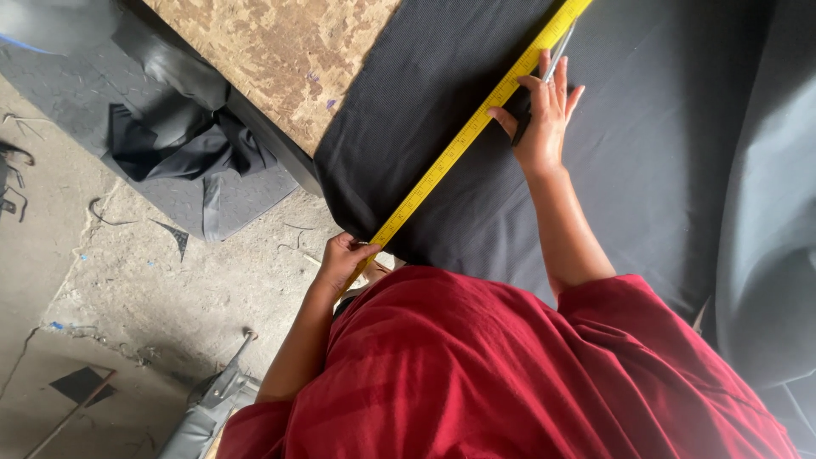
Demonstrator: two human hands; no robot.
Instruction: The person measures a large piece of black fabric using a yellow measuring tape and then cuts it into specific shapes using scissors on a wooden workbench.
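A yellow measuring tape [463, 140] runs diagonally across a sheet of black fabric [646, 153] laid over a table. My left hand [344, 259] pinches the tape's near end at the fabric's edge. My right hand [544, 115] presses flat on the fabric beside the tape, farther up, with a slim grey pen-like tool [557, 55] under its fingers. My red garment [510, 374] fills the bottom of the view.
Bare chipboard tabletop [280, 51] shows at top left. More dark fabric [183, 140] hangs and lies on the concrete floor [170, 280] at left. A grey metal piece [212, 399] lies near my left elbow. Folded dark cloth [769, 212] rises at right.
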